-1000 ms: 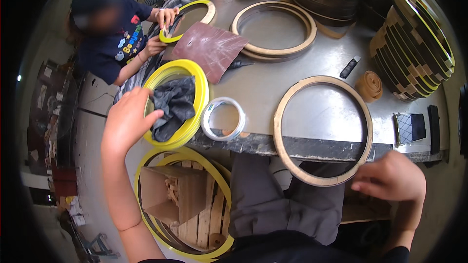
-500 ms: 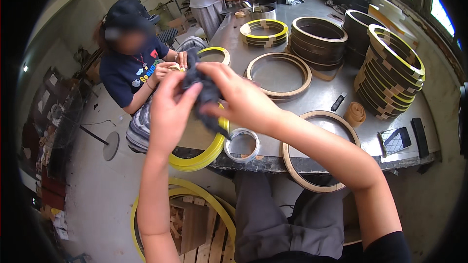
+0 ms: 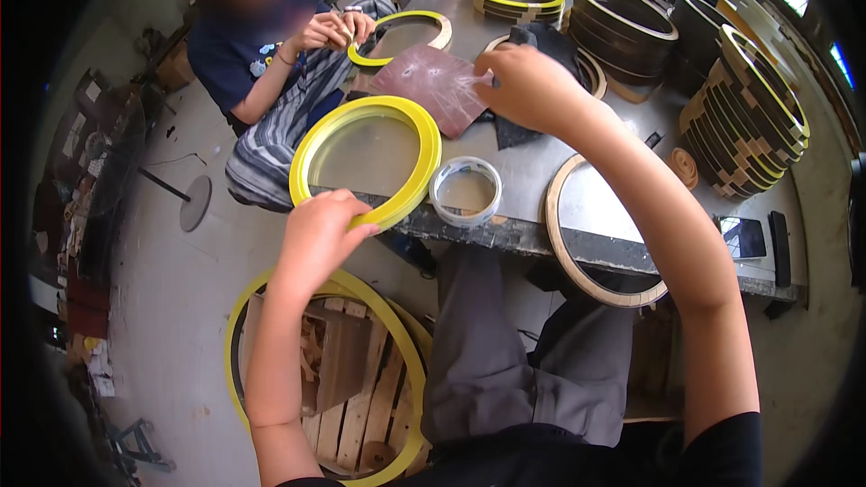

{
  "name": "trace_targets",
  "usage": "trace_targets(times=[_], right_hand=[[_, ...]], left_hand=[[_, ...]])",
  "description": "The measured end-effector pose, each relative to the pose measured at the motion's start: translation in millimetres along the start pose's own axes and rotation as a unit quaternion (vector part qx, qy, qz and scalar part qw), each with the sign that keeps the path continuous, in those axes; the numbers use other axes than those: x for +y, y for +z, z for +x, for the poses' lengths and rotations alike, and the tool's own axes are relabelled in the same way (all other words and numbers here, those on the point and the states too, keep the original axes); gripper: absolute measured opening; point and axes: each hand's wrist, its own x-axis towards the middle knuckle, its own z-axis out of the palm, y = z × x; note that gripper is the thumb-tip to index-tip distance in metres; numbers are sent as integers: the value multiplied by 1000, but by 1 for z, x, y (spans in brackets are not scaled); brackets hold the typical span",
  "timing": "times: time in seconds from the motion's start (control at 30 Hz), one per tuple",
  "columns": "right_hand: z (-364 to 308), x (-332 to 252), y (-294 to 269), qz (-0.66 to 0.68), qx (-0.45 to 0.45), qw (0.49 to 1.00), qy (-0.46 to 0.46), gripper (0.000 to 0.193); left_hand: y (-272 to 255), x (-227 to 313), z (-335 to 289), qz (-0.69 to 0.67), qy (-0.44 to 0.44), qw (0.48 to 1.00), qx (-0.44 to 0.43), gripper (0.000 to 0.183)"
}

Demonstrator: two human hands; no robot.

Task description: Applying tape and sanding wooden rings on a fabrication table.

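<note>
My left hand (image 3: pixel 323 233) grips the near rim of a yellow ring (image 3: pixel 427 149) at the table's front edge, thumb on top. Further right, my right hand (image 3: pixel 532 90) is closed, its fingertips pinching the creased corner of a reddish-brown sheet (image 3: pixel 433 90) that looks like sandpaper. This sheet spreads leftward behind the yellow ring. A black cloth (image 3: pixel 517 133) lies behind and beneath my right hand, partly hidden by it. Between my hands, a roll of clear tape (image 3: pixel 466 191) lies at the table edge.
A pale wooden ring (image 3: pixel 559 207) overhangs the table's front edge. Ring stacks (image 3: pixel 740 126) stand at the right, near a phone (image 3: pixel 741 237). A co-worker at the left holds another yellow ring (image 3: pixel 397 16). Below the table, a large yellow ring (image 3: pixel 410 343) surrounds wooden slats.
Both hands held the black cloth before. Now the cloth lies on the table, my left hand has come down onto the yellow ring, and my right hand has moved right to the sheet.
</note>
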Motion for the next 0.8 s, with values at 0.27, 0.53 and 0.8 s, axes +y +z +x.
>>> trace_targets(times=[0.27,0.53,0.8], right_hand=[[-13,-33,13,59,-184,981,-24,24],[-25,-35,3,98,35,994,-37,44],[-65,-39,-13,327,155,932,36,67]], left_hand=[[-5,-6,0,-216,-48,975,20,24],[-31,-37,26,19,23,822,568,16],[-86,59,44,-398,31,697,596,28]])
